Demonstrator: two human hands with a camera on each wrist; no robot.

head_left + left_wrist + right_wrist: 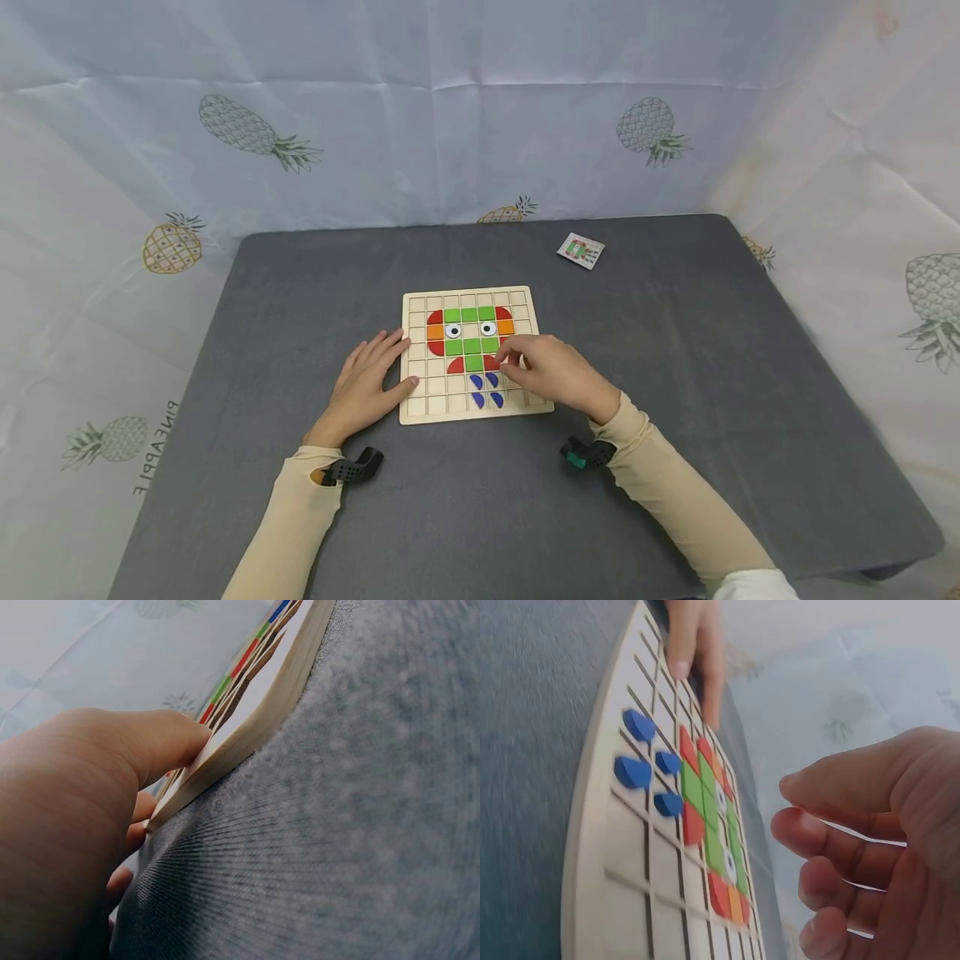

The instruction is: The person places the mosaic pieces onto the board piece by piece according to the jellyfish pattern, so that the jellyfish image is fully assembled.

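Observation:
A square wooden grid board (438, 406) lies on the table, with green, red and orange pieces and two eye tiles (453, 331) set in its cells. Below the lowest green square (474, 363) are several blue rounded pieces (634, 772), sitting tilted in their cells. My left hand (363, 394) rests at the board's left edge, fingers spread and thumb (169, 741) on the rim. Over the right part of the board hovers my right hand (557, 369), its fingers loosely bent. Nothing shows between its thumb and index finger (799, 825); it hides some right-hand cells.
A small card (581, 251) with a printed coloured picture lies near the table's back edge, right of the board. The dark grey table (465, 508) meets a pineapple-print curtain (420, 150) behind. Each wrist wears a black strap device (588, 452).

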